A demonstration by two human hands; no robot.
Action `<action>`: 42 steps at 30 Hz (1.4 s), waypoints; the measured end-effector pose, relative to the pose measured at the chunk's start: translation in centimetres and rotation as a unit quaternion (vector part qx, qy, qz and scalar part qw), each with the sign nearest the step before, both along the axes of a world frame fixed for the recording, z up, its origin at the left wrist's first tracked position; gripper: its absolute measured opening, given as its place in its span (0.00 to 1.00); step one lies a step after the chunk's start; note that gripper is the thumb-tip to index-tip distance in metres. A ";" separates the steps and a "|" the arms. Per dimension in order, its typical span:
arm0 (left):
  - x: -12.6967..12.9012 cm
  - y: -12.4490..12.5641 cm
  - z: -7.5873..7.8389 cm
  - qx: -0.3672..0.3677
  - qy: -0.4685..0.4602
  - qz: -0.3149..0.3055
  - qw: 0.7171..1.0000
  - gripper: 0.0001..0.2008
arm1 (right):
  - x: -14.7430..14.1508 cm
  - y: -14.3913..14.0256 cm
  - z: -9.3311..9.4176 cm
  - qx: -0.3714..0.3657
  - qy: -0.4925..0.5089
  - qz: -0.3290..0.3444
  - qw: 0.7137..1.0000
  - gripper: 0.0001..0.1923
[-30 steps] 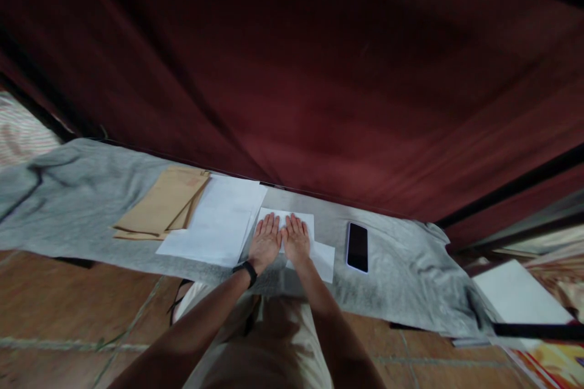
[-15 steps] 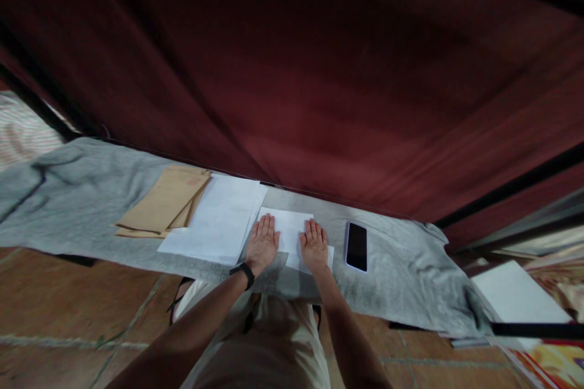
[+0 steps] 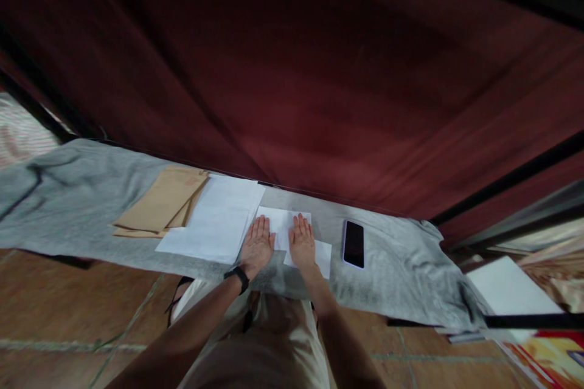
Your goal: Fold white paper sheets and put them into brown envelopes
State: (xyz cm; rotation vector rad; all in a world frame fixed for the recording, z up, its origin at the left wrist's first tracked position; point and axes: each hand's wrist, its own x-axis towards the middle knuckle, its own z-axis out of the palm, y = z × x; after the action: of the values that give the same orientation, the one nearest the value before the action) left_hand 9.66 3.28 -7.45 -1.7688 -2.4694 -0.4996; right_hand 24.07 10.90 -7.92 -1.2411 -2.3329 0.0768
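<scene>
A white sheet of paper [image 3: 281,232] lies flat in front of me, with both hands resting on it. My left hand [image 3: 257,247] is flat on its left edge, fingers stretched forward, a dark band around that wrist. Fingers extended, my right hand [image 3: 302,244] lies flat over the right part of the same sheet. Beneath the heel of the right hand, a smaller white piece of paper [image 3: 323,257] sticks out on the near side. Larger white sheets [image 3: 214,219] lie just left of my left hand.
Brown paper envelopes [image 3: 159,199] overlap the large sheets at the left. To the right is a phone [image 3: 354,244] with a dark screen. Everything rests on a grey cloth [image 3: 401,273] over a narrow surface. A dark red fabric wall [image 3: 310,103] rises behind it.
My right hand has slid left across the sheet, closer to my left hand, uncovering more of the smaller paper. The left hand stays in place on the sheet.
</scene>
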 end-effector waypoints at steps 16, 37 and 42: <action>-0.5 -0.2 -0.3 0.002 -0.004 -0.011 1.000 0.31 | 1.4 0.2 -1.3 0.022 -0.038 0.000 0.999 0.26; 1.2 1.7 0.2 0.000 -0.012 -0.048 0.999 0.30 | 3.2 -0.3 -0.9 0.000 -0.036 -0.022 0.999 0.27; 0.3 -0.5 0.0 0.021 -0.017 -0.004 1.000 0.30 | 3.2 -0.2 -0.9 -0.002 -0.028 -0.023 0.999 0.27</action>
State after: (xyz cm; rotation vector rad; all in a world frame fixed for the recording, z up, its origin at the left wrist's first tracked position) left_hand 9.99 2.78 -7.47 -1.7701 -2.4560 -0.5840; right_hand 27.25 10.67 -8.78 -1.3128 -2.3516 0.0318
